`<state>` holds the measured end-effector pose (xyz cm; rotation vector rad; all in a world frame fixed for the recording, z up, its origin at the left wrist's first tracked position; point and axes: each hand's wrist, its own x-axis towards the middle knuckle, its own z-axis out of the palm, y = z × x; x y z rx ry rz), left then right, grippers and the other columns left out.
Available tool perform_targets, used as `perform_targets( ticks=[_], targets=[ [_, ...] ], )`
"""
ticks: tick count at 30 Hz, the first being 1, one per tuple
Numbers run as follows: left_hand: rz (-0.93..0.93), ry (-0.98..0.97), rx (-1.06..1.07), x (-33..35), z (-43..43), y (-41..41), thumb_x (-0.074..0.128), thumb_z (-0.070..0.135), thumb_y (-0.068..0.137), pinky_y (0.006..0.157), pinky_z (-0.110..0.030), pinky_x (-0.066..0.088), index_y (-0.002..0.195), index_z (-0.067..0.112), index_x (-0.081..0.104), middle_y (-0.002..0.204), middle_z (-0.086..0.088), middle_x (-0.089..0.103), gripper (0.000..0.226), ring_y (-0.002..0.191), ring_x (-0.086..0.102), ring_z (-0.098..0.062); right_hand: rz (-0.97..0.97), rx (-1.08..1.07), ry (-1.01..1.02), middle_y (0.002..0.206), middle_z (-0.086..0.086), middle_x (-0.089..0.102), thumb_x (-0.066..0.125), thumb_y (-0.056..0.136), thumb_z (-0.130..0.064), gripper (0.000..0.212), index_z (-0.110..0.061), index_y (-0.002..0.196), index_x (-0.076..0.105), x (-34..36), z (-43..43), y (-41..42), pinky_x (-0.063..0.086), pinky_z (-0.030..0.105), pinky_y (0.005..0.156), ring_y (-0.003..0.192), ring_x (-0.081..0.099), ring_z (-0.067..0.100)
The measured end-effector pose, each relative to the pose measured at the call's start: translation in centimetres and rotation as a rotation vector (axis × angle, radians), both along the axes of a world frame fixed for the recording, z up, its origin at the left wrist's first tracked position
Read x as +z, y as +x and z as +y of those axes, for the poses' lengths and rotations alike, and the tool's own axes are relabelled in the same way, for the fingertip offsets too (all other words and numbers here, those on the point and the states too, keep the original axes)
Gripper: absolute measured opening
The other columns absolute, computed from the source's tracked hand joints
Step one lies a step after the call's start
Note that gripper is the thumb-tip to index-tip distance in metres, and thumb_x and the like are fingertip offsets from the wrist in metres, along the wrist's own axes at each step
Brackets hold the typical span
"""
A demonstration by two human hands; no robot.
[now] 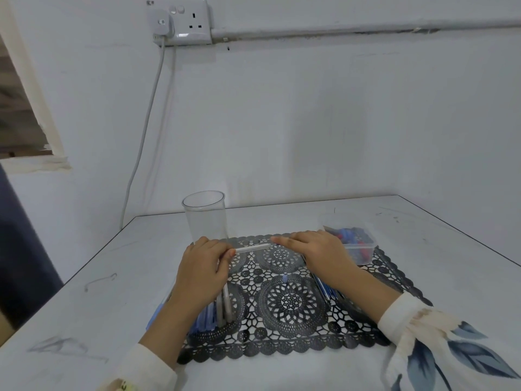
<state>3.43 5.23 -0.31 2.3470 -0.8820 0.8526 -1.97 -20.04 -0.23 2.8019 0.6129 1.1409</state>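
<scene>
A clear pen barrel [252,248] is held level just above a black lace placemat [293,306]. My left hand [204,266] pinches its left end with curled fingers. My right hand [313,246] holds its right end, index finger stretched along it. A small pale blue cap [285,278] lies on the mat between my hands. Under my left wrist lies a bundle of pens [217,311], blue and clear. More pen parts [327,289] lie under my right forearm.
An empty clear tumbler [205,215] stands upright at the mat's far left corner. A clear plastic box [358,244] with blue and red caps sits at the far right. Behind the white table [423,221] is a wall with a socket [183,22] and cable.
</scene>
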Motion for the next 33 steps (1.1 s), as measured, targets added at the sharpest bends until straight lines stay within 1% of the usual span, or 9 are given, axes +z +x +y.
perform_targets(
  ticks=[6, 8, 10, 11, 13, 17, 22, 28, 33],
  targets=[
    [0.013, -0.015, -0.014, 0.01, 0.0, 0.0, 0.03, 0.043, 0.087, 0.068, -0.031, 0.034, 0.084, 0.023, 0.067, 0.075, 0.014, 0.062, 0.042, 0.075, 0.046, -0.012, -0.053, -0.01, 0.0, 0.086, -0.004, 0.07, 0.071, 0.052, 0.015, 0.081, -0.027, 0.121, 0.062, -0.2, 0.12, 0.17, 0.034, 0.021, 0.056, 0.067, 0.064, 0.015],
    [0.004, -0.013, -0.022, 0.0, -0.1, -0.02, 0.031, 0.042, 0.088, 0.068, -0.031, 0.034, 0.083, 0.023, 0.067, 0.074, 0.014, 0.061, 0.04, 0.074, 0.046, -0.012, -0.073, 0.002, -0.007, 0.086, -0.003, 0.07, 0.064, 0.062, 0.011, 0.07, -0.027, 0.12, 0.062, -0.23, 0.18, 0.13, 0.032, 0.021, 0.06, 0.068, 0.065, 0.015],
    [-0.006, -0.008, -0.025, -0.01, -0.16, -0.07, 0.032, 0.042, 0.088, 0.068, -0.031, 0.035, 0.082, 0.023, 0.066, 0.073, 0.014, 0.061, 0.039, 0.073, 0.045, -0.012, -0.081, 0.007, -0.01, 0.086, -0.004, 0.07, 0.045, 0.073, 0.0, 0.057, -0.027, 0.12, 0.063, -0.17, 0.29, 0.0, 0.031, 0.021, 0.062, 0.069, 0.065, 0.015],
    [-0.009, -0.008, -0.026, 0.01, -0.17, -0.08, 0.033, 0.041, 0.088, 0.067, -0.031, 0.035, 0.082, 0.023, 0.066, 0.073, 0.014, 0.061, 0.039, 0.073, 0.045, -0.012, -0.077, 0.008, -0.01, 0.086, -0.005, 0.07, 0.037, 0.075, -0.004, 0.057, -0.028, 0.119, 0.063, -0.14, 0.37, -0.01, 0.033, 0.021, 0.061, 0.069, 0.065, 0.014],
    [-0.007, -0.011, -0.028, 0.06, -0.19, -0.11, 0.033, 0.041, 0.088, 0.067, -0.031, 0.035, 0.083, 0.023, 0.067, 0.074, 0.014, 0.062, 0.039, 0.073, 0.046, -0.012, -0.081, 0.0, -0.006, 0.086, -0.005, 0.07, 0.033, 0.074, -0.004, 0.059, -0.028, 0.119, 0.063, -0.18, 0.45, -0.02, 0.035, 0.021, 0.06, 0.069, 0.065, 0.013],
    [-0.008, -0.023, -0.03, 0.14, -0.12, -0.15, 0.032, 0.041, 0.088, 0.067, -0.031, 0.035, 0.084, 0.022, 0.067, 0.074, 0.013, 0.062, 0.04, 0.073, 0.046, -0.012, -0.122, -0.022, 0.014, 0.082, -0.006, 0.069, 0.033, 0.071, -0.002, 0.061, -0.028, 0.118, 0.064, -0.11, 0.33, -0.03, 0.032, 0.021, 0.058, 0.065, 0.062, 0.013],
    [-0.018, -0.02, -0.038, 0.12, -0.27, -0.22, 0.033, 0.04, 0.088, 0.066, -0.031, 0.035, 0.083, 0.023, 0.066, 0.072, 0.013, 0.06, 0.038, 0.072, 0.045, -0.012, -0.127, -0.01, 0.003, 0.084, -0.005, 0.069, 0.047, 0.069, 0.003, 0.06, -0.027, 0.117, 0.064, -0.19, 0.52, 0.0, 0.039, 0.023, 0.057, 0.066, 0.063, 0.014],
    [-0.038, -0.012, -0.037, 0.04, -0.43, -0.22, 0.033, 0.041, 0.089, 0.066, -0.03, 0.033, 0.083, 0.022, 0.067, 0.074, 0.014, 0.061, 0.039, 0.071, 0.044, -0.011, -0.115, 0.004, 0.025, 0.084, -0.003, 0.07, 0.05, 0.068, 0.005, 0.06, -0.026, 0.118, 0.064, -0.41, 0.64, 0.18, 0.044, 0.026, 0.058, 0.068, 0.064, 0.016],
    [-0.074, -0.01, -0.049, 0.03, -0.54, -0.32, 0.035, 0.039, 0.09, 0.066, -0.03, 0.034, 0.085, 0.021, 0.068, 0.076, 0.012, 0.064, 0.037, 0.071, 0.043, -0.009, -0.11, 0.031, 0.06, 0.086, -0.001, 0.07, 0.071, 0.058, 0.013, 0.069, -0.023, 0.116, 0.065, -0.72, 0.7, 0.26, 0.05, 0.027, 0.06, 0.07, 0.065, 0.017]
  ],
)
